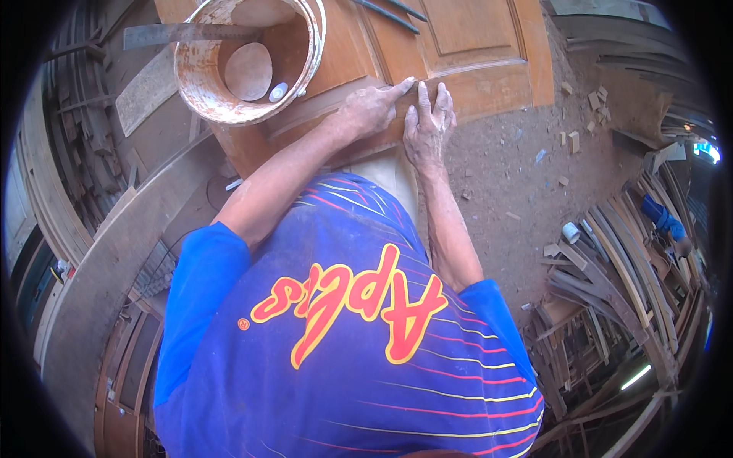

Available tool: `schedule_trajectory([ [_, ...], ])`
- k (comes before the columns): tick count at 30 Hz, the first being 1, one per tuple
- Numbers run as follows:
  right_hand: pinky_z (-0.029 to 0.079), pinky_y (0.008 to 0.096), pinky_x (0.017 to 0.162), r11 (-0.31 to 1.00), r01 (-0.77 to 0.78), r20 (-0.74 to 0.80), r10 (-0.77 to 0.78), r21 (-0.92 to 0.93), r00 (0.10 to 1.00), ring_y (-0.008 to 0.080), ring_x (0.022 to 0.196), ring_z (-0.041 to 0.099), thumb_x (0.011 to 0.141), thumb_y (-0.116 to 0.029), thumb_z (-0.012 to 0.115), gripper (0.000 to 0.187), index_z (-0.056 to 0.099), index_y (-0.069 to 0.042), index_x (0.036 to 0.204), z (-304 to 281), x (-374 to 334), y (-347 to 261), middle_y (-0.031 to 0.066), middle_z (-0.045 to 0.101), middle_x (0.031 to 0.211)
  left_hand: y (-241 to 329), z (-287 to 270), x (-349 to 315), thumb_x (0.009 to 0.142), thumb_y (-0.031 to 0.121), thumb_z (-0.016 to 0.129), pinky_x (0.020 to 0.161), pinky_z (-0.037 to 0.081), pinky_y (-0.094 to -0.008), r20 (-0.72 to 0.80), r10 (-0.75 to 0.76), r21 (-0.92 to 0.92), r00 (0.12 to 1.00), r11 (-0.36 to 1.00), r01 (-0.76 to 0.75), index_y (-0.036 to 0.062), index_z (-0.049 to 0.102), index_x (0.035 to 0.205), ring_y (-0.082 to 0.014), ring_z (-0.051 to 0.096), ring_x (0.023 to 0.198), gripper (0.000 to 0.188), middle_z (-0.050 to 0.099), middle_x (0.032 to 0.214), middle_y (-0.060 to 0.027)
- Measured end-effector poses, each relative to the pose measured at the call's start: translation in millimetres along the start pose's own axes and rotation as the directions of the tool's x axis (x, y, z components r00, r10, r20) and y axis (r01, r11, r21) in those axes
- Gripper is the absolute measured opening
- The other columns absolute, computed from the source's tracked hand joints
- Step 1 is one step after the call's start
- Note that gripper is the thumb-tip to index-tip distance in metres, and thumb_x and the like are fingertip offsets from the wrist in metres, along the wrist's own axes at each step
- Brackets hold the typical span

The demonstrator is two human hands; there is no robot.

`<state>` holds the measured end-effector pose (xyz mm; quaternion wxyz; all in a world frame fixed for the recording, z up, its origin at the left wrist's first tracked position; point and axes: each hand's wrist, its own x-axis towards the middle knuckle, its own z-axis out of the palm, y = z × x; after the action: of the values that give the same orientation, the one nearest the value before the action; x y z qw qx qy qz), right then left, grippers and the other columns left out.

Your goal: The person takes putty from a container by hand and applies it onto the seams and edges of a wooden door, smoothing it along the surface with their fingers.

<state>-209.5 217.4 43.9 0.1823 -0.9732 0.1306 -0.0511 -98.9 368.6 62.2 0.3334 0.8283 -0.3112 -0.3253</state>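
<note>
A brown panelled wooden door (489, 88) lies flat in front of me. My left hand (370, 111), dusted pale, rests on its near rail with the index finger stretched to the right and the other fingers curled under; anything inside them is hidden. Close beside it, my right hand (430, 126) touches the same rail near the edge, fingers apart and nothing visible in them. The two hands' fingertips nearly meet. A stained whitish bucket (191, 76) stands on the door at the left, with a round pale disc (248, 71) and a small white oval piece (278, 92) inside.
A flat metal strip (183, 34) lies across the bucket's rim. Thin dark rods (389, 17) rest on the door's far part. Wood scraps (599, 99) litter the dirt floor at right. Timber piles (611, 290) flank that side, and a curved board (114, 229) stands at left.
</note>
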Motion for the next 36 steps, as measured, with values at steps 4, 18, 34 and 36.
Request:
schedule_trajectory([
  [4, 0.031, 0.0636, 0.119, 0.999, 0.019, 0.005, -0.019, -0.038, 1.000, 0.0490, 0.150, 0.037, 0.100, -0.020, 0.064, 0.060, 0.050, -0.013, 0.158, -1.3, 4.0, 3.6, 0.0291, 0.038, 0.164, 8.7, -1.3, 5.4, 0.094, 0.007, 0.056, 0.086, 0.055, -0.0564, 0.037, -0.018, 0.018, 0.999, 1.000, 0.018, 0.0210, 0.040, 0.164, -0.0450, 0.072, 0.094, 0.074, 0.074, 0.110, -0.0255],
  [18, 0.027, 0.0669, 0.119, 0.993, -0.052, 0.027, 0.055, -0.107, 0.998, 0.0520, 0.152, 0.032, 0.100, -0.029, 0.066, 0.068, 0.043, -0.012, 0.162, -0.6, -0.1, -3.4, 0.0322, 0.033, 0.165, 12.9, 0.9, 11.0, 0.096, 0.012, 0.057, 0.088, 0.057, -0.0560, 0.066, -0.042, 0.101, 0.997, 0.994, 0.035, 0.0178, 0.034, 0.167, -0.0449, 0.073, 0.098, 0.075, 0.075, 0.110, -0.0266],
  [34, 0.026, 0.0633, 0.120, 0.992, 0.039, 0.032, -0.036, -0.123, 0.999, 0.0466, 0.152, 0.033, 0.104, -0.034, 0.064, 0.066, 0.043, -0.016, 0.163, -1.3, -3.9, 3.1, 0.0265, 0.034, 0.167, 10.5, 14.7, 3.1, 0.097, 0.021, 0.060, 0.093, 0.056, -0.0560, -0.081, 0.042, 0.104, 0.996, 0.994, -0.033, 0.0186, 0.034, 0.167, -0.0448, 0.072, 0.104, 0.075, 0.075, 0.112, -0.0259],
  [36, 0.026, 0.0633, 0.120, 0.990, 0.053, 0.035, -0.048, -0.134, 0.998, 0.0462, 0.151, 0.034, 0.104, -0.033, 0.064, 0.066, 0.043, -0.016, 0.164, -0.4, -3.1, 4.8, 0.0261, 0.034, 0.166, 15.0, 12.9, 5.5, 0.097, 0.021, 0.060, 0.093, 0.056, -0.0556, -0.035, -0.008, 0.108, 0.999, 0.994, 0.011, 0.0191, 0.034, 0.167, -0.0443, 0.072, 0.105, 0.074, 0.075, 0.114, -0.0256],
])
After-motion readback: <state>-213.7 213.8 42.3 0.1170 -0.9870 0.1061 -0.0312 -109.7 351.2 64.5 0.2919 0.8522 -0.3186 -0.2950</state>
